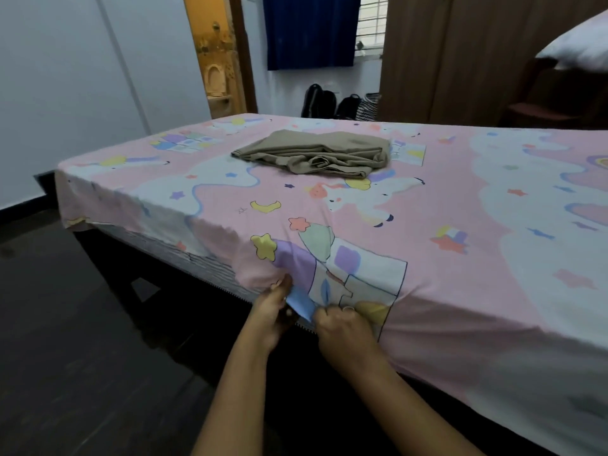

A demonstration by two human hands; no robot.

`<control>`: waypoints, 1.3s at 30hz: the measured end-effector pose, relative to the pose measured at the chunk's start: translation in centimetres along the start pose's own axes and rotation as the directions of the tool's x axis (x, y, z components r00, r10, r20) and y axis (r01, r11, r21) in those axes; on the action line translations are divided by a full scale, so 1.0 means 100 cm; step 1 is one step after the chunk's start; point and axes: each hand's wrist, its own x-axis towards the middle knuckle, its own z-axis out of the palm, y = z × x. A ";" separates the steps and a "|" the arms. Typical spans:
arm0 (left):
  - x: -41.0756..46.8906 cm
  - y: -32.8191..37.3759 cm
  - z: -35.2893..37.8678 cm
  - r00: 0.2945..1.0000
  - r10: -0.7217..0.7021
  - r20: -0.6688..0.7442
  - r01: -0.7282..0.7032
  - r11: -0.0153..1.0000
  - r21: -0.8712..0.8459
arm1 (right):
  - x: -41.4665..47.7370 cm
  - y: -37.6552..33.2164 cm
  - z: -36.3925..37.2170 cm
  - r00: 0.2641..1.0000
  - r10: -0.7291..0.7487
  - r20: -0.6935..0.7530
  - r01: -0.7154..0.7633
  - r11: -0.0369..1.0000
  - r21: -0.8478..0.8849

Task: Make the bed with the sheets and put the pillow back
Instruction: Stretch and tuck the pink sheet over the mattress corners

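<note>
At the bed's near edge: the sheet (444, 205) hangs over the side, and both hands meet its hem just below the mattress line.
Left hand (271, 312): fingers curled, thumb up, pinching a bunched pink fold of the sheet.
Right hand (343, 325): just beside the left, knuckles up, fingers curled into the hem and gripping it; a blue patch of the print shows between the two hands.
Sheet, look: thin, soft cloth, pink and white with stars, moons, clouds and a castle. It lies flat over the top, with wrinkles fanning out from the gripped spot.
Mattress (210, 263): its striped side is bare to the left of the hands, where the sheet rides up.
Bed (98, 255): a dark, straight-legged frame.
Folded cloth (316, 153): khaki and matte, loosely folded, lying on the sheet's far middle, well apart from the hands.
Pillow (579, 44): white and plump, off the bed at the upper right, atop a dark brown armchair (552, 100).
Wardrobe (460, 60): brown wood, beyond the bed.
Curtain (309, 31): deep blue, hanging on the far wall.
Backpacks (320, 100): black, on the floor behind the bed.
Floor (65, 340): dark and smooth.
</note>
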 end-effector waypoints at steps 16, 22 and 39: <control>0.014 -0.049 -0.036 0.985 0.170 -0.033 -0.139 0.889 0.436 | -0.018 -0.009 0.042 0.950 0.148 0.277 -0.137 0.989 -0.057; 0.014 -0.014 -0.032 0.998 0.045 0.038 -0.057 0.909 0.414 | -0.002 -0.012 0.019 0.901 0.157 0.405 -0.144 0.988 -0.061; 0.019 0.049 -0.019 0.952 0.072 -0.299 -0.184 0.912 -0.366 | 0.018 -0.019 -0.013 0.883 0.127 0.453 -0.177 0.982 0.069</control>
